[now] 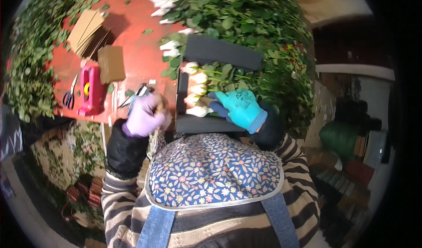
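Pale pink and cream roses (196, 89) lie in a column inside a black ribbed holder (223, 51), heads to the left and leafy stems to the right. My right hand (241, 108), in a turquoise glove with dark blue fingers, reaches in over the near stems. Its thumb and fingers close around a rose just behind the head. My left hand (145, 114), in a lilac glove, is left of the holder with its fingers curled and slightly blurred; what they hold is unclear. Just beyond it lies a black and silver tool (140, 91), possibly a stapler, partly hidden by the glove.
A pink tape dispenser (91, 92), scissors (70, 94) and brown cardboard pieces (111, 64) sit on the red table (132, 39) to the left. Leafy stems (237, 15) with white-wrapped heads pile up at the back right. More foliage (30, 63) lines the left edge.
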Demonstrator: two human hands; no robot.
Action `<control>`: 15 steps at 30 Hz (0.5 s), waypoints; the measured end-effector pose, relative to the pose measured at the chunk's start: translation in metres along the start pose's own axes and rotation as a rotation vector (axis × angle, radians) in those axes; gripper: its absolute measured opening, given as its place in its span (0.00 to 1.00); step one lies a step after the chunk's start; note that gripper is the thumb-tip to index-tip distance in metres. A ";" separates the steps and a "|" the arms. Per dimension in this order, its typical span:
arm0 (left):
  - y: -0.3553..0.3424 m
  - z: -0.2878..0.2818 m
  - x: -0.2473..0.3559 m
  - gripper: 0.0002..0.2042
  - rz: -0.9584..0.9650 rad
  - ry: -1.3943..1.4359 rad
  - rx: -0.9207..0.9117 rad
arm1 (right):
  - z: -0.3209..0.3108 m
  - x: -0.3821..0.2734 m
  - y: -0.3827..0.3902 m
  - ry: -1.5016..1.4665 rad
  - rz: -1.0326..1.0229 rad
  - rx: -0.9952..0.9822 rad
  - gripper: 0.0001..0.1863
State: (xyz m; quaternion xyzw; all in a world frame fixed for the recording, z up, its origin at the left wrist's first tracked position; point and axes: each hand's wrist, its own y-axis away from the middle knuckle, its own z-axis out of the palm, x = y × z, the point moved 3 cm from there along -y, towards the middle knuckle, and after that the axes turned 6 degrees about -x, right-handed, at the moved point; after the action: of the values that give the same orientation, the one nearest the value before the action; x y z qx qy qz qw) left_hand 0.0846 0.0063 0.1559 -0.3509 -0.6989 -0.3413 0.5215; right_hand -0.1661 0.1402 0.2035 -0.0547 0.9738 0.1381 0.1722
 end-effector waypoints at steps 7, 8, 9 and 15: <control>-0.021 0.045 -0.024 0.13 -0.094 -0.175 -0.283 | 0.020 0.012 0.013 -0.070 -0.110 0.013 0.07; -0.025 0.048 -0.025 0.14 -0.128 -0.177 -0.346 | 0.025 0.012 0.012 0.002 -0.142 0.067 0.06; -0.027 0.048 -0.023 0.13 -0.191 -0.142 -0.384 | 0.029 0.009 0.011 0.070 -0.184 0.125 0.05; -0.033 0.048 -0.034 0.07 -0.198 -0.123 -0.427 | 0.036 -0.001 0.000 0.033 -0.067 0.034 0.07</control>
State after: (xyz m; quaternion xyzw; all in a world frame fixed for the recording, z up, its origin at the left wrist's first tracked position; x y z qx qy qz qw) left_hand 0.0407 0.0250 0.1090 -0.4032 -0.6721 -0.5088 0.3560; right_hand -0.1532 0.1506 0.1710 -0.0869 0.9763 0.1149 0.1618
